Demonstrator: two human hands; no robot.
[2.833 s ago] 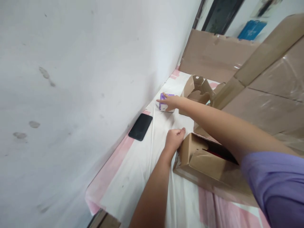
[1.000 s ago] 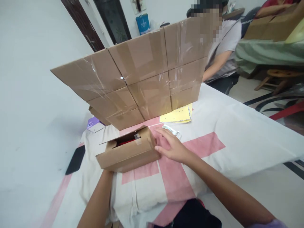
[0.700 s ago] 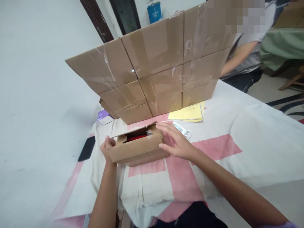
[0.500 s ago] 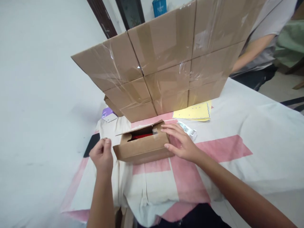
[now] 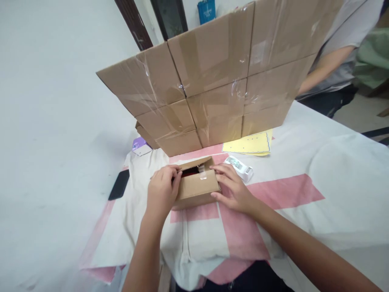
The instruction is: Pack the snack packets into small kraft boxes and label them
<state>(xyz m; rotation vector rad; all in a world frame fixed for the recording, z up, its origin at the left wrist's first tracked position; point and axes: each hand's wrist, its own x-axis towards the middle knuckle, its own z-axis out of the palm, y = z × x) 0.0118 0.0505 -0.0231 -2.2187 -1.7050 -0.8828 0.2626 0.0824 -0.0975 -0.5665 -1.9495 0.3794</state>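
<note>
On white-and-pink cloth (image 5: 288, 227), one long brown cardboard box (image 5: 197, 190) runs lengthwise between our right hand (image 5: 234, 190), spread, and left hand (image 5: 161, 190), curled; both touch it, left grip unclear.

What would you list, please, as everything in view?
Box: 1, brown, between the hands.
Content: 1 visible, red, inside box.
Panel: 1, brown, standing beyond box.
Carton: 1, brown, behind panel's left end.
Pack: 1, purple-white, by carton.
Phone: 1, black, left, near wall.
Gadget: 1, white, right of box.
Paper: count unclear, yellow, at panel's foot.
Tablecloth: 1, pink-white, under box.
Bag: 1, blue, beyond panel.
Person: 1, grey shirt, beyond panel, right.
Cloth: 1, green, right edge.
Wall: 1, white, left.
Left hand: 1, bare, on box's left end.
Right hand: 1, bare, at box's right end.
</note>
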